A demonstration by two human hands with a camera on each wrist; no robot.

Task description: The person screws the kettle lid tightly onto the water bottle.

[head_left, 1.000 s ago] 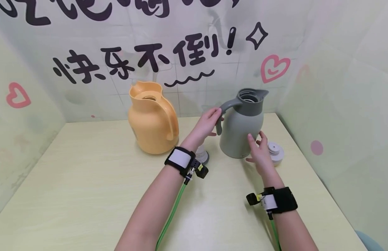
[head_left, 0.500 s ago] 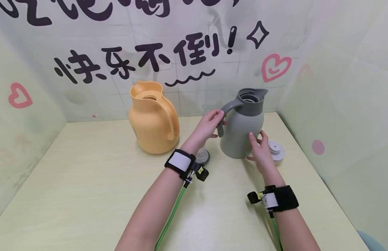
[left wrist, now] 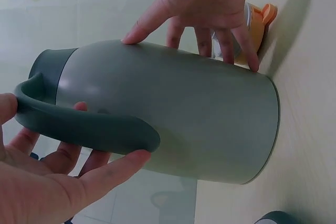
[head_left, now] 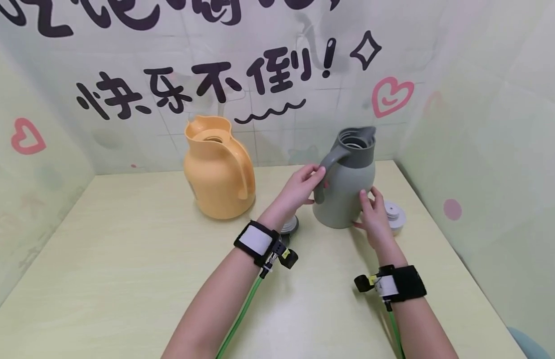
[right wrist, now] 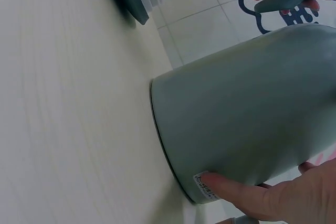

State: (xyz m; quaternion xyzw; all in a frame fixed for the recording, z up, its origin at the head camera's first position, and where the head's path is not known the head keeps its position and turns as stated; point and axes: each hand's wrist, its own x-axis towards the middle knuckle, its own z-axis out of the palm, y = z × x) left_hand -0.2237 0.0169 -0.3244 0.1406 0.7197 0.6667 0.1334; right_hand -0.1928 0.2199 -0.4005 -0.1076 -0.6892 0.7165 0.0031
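Observation:
A grey thermos jug (head_left: 343, 192) with a darker collar and handle stands lidless on the table, its top opening showing. My left hand (head_left: 300, 187) grips the handle; in the left wrist view its fingers (left wrist: 65, 156) reach behind the handle (left wrist: 89, 127). My right hand (head_left: 375, 215) rests against the jug's right side, fingers spread and mostly straight. In the right wrist view one fingertip lies over a small label (right wrist: 205, 184) near the base. Partly hidden by my left wrist, a grey-based stopper (head_left: 289, 224) sits on the table.
An orange thermos jug (head_left: 218, 182), also lidless, stands left of the grey one. Beyond my right hand sits a white stopper (head_left: 395, 215) with an orange base. A printed wall covering (head_left: 205, 149) backs the table (head_left: 124, 259), and another wall rises along the right edge.
The grey jug has turned in place: its handle has swung toward me and its spout away to the back. My left hand has followed the handle slightly right and down. The right hand stays against the body.

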